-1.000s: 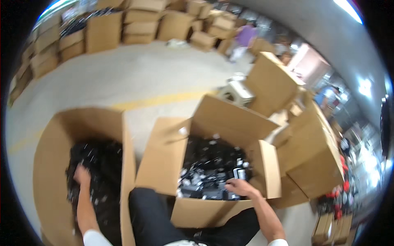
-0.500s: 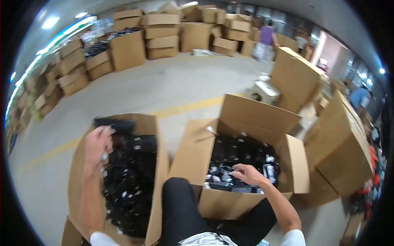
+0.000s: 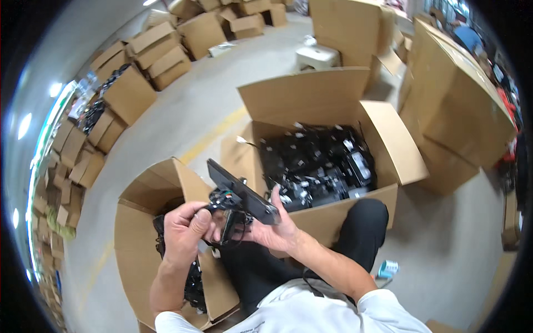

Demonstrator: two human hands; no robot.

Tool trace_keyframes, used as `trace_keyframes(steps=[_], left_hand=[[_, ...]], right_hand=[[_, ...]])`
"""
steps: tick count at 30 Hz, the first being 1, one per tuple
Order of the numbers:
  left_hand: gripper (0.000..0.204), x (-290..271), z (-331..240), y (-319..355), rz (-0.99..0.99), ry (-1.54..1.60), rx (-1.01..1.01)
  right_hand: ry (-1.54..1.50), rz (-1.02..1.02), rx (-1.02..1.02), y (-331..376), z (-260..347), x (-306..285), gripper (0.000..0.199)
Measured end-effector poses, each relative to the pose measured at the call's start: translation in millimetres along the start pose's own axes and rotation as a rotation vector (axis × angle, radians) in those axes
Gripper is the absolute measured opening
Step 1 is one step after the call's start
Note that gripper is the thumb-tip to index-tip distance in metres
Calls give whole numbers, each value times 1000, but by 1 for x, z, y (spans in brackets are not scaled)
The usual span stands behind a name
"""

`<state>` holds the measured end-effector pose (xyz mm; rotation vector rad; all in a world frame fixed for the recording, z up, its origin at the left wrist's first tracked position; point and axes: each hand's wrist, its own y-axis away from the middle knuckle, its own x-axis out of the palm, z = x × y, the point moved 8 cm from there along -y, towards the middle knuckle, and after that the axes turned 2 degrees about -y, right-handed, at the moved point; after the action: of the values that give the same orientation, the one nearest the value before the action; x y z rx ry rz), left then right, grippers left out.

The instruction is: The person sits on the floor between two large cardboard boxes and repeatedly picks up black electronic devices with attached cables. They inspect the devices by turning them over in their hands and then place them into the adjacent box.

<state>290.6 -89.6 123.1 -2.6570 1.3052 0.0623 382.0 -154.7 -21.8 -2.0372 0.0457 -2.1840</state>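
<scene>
A black, flat, rectangular electronic device (image 3: 242, 192) with thin cables is held between my two hands above my lap, tilted. My left hand (image 3: 189, 226) is closed, its thumb and fingers pinching the bunched black cable (image 3: 223, 198) at the device's left side. My right hand (image 3: 280, 230) is wrapped around the device's lower right end from below, thumb up along its edge; some of its fingers are hidden behind the device. To the left, partly under my left arm, an open cardboard box (image 3: 130, 238) contains black devices. Ahead, another open cardboard box (image 3: 305, 94) holds many black devices (image 3: 316, 161) with white connectors.
Tall cardboard boxes (image 3: 461, 105) stand on the right. Behind the middle box is a white stool (image 3: 317, 56). Stacked cartons (image 3: 158, 50) line the far left. A teal and white cylinder (image 3: 388, 269) lies on the floor by my right knee.
My hands have come together over my lap, the left from the left box, the right from the right box. A black device is now between them. The view has shifted downward and right.
</scene>
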Motion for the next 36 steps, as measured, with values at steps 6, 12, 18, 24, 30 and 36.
trace_keyframes(steps=[6, 12, 18, 24, 30, 36], left_hand=[[19, 86, 42, 21, 431, -279, -38], [20, 110, 54, 19, 567, -367, -186], [51, 59, 137, -42, 58, 70, -397], [36, 141, 219, -53, 298, 405, -930], [23, 125, 174, -64, 156, 360, -684], [30, 21, 110, -97, -309, 302, -188]], right_hand=[[79, -67, -126, 50, 36, -12, 87], [126, -383, -338, 99, 71, -42, 59], [211, -517, -255, 116, 71, -79, 25], [319, -598, -40, 137, 40, -85, 35], [609, -477, -233, 148, 54, -83, 84], [378, -415, -83, 172, 38, -69, 92]])
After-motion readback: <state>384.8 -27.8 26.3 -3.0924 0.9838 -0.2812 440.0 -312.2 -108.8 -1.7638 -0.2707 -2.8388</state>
